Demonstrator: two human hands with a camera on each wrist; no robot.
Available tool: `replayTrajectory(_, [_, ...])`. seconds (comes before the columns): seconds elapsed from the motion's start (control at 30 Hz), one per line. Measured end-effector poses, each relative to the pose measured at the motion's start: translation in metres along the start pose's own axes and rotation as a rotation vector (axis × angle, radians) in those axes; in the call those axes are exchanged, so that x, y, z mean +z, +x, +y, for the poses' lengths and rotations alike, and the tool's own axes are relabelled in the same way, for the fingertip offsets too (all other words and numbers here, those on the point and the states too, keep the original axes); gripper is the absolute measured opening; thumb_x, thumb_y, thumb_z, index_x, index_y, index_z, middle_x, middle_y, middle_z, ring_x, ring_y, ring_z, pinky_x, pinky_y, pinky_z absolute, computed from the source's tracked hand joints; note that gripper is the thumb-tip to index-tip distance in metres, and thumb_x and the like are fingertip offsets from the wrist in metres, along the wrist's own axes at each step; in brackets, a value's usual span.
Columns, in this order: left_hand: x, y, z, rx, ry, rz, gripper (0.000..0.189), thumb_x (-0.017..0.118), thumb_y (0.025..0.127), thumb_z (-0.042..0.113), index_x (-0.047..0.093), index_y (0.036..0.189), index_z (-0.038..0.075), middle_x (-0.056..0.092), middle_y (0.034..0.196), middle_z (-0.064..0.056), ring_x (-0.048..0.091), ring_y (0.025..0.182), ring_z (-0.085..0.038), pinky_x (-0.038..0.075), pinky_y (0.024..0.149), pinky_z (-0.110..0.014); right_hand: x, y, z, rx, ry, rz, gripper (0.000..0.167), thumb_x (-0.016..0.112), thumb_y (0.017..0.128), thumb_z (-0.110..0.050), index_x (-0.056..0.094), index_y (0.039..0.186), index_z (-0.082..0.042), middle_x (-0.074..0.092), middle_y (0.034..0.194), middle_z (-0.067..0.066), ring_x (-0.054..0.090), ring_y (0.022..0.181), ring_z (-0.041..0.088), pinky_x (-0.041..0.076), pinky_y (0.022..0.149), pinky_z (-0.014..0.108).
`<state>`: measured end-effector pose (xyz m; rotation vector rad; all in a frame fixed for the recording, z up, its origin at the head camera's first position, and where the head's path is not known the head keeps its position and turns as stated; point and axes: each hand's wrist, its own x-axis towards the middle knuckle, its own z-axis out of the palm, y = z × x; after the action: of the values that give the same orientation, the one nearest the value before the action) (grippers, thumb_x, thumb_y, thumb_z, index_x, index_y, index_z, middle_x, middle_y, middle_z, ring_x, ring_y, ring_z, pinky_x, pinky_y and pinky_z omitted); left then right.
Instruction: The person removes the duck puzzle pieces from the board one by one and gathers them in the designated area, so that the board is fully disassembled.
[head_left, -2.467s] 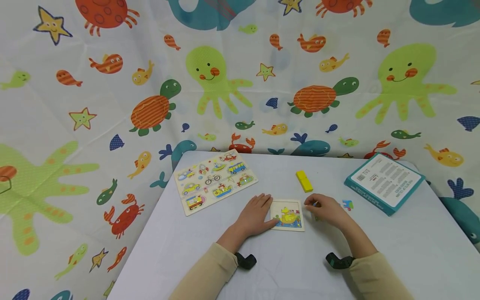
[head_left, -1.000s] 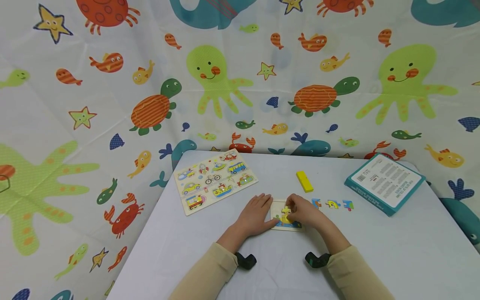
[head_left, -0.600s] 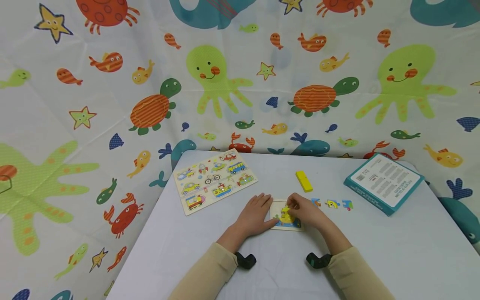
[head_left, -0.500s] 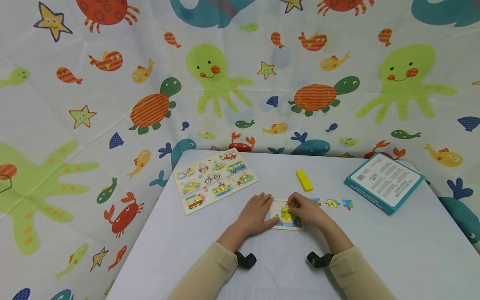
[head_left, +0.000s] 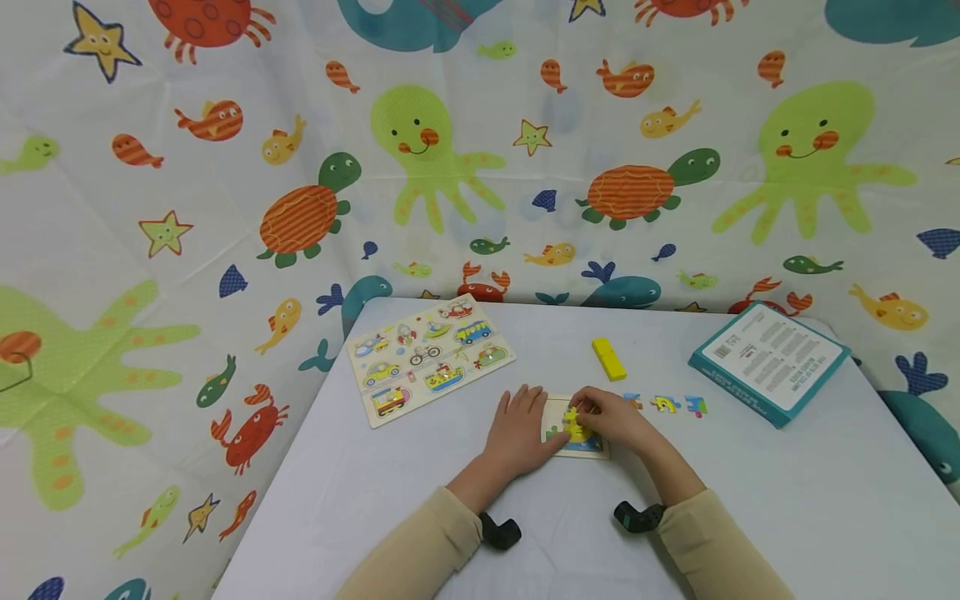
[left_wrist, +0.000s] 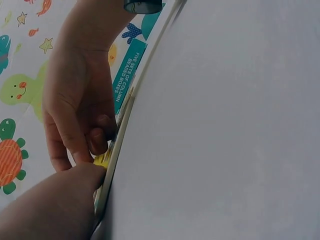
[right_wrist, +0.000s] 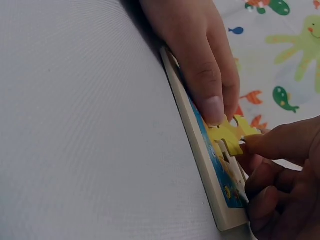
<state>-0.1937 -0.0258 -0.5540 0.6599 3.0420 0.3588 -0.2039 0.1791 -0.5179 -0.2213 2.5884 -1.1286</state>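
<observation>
A small jigsaw board with a pale wooden rim lies on the white table, part of its blue and yellow picture showing. My left hand lies over its left side with extended fingers, the thumb reaching across to the yellow area. My right hand pinches a yellow jigsaw piece between thumb and fingers over the board. In the right wrist view this piece is tilted above the picture, and the left thumb tip is right at its edge. The left wrist view shows both hands meeting at the board's rim.
Several loose jigsaw pieces lie in a row right of the board. Behind are a yellow block and, at the right, a teal and white box. A larger vehicle puzzle board lies at the back left.
My right hand has moved left from beside the board to over it, now with the yellow jigsaw piece. My left hand has shifted slightly right, its thumb further across the board.
</observation>
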Motion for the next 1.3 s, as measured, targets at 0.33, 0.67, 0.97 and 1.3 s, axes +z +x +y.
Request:
replayTrajectory(0.33, [-0.002, 0.0, 0.005, -0.025, -0.006, 0.004, 0.084, 0.046, 0.091, 0.07, 0.037, 0.152, 0.014, 0.037, 0.158, -0.002, 0.026, 0.151, -0.024, 0.018, 0.124, -0.051, -0.009, 0.002, -0.001, 0.03, 0.162, -0.005, 0.018, 0.06, 0.098, -0.015, 0.062, 0.115, -0.015, 0.058, 0.096, 0.007, 0.056, 0.077, 0.02, 0.051, 0.068, 0.028])
replayTrajectory(0.67, [0.001, 0.0, 0.001, -0.007, 0.005, 0.014, 0.085, 0.045, 0.09, 0.072, 0.037, 0.152, 0.014, 0.037, 0.158, -0.002, 0.027, 0.15, -0.024, 0.019, 0.124, -0.05, -0.04, -0.013, 0.007, 0.051, 0.134, 0.023, 0.027, 0.062, 0.097, -0.02, 0.057, 0.123, -0.011, 0.06, 0.097, 0.009, 0.053, 0.071, 0.022, 0.047, 0.061, 0.027])
replayTrajectory(0.97, [-0.003, -0.001, 0.0, -0.002, 0.015, -0.011, 0.086, 0.044, 0.091, 0.072, 0.034, 0.154, 0.015, 0.034, 0.159, -0.002, 0.024, 0.151, -0.024, 0.017, 0.124, -0.05, -0.08, -0.036, 0.034, 0.078, 0.141, 0.029, 0.038, 0.063, 0.097, -0.027, 0.052, 0.126, -0.006, 0.06, 0.099, 0.016, 0.053, 0.073, 0.028, 0.046, 0.062, 0.031])
replayTrajectory(1.3, [-0.002, -0.003, 0.0, -0.005, 0.014, -0.019, 0.085, 0.043, 0.092, 0.071, 0.032, 0.155, 0.015, 0.033, 0.16, -0.002, 0.023, 0.152, -0.024, 0.016, 0.125, -0.049, -0.1, -0.059, 0.07, 0.102, 0.149, 0.029, 0.04, 0.064, 0.097, -0.03, 0.053, 0.125, -0.004, 0.058, 0.092, 0.014, 0.05, 0.068, 0.019, 0.042, 0.058, 0.029])
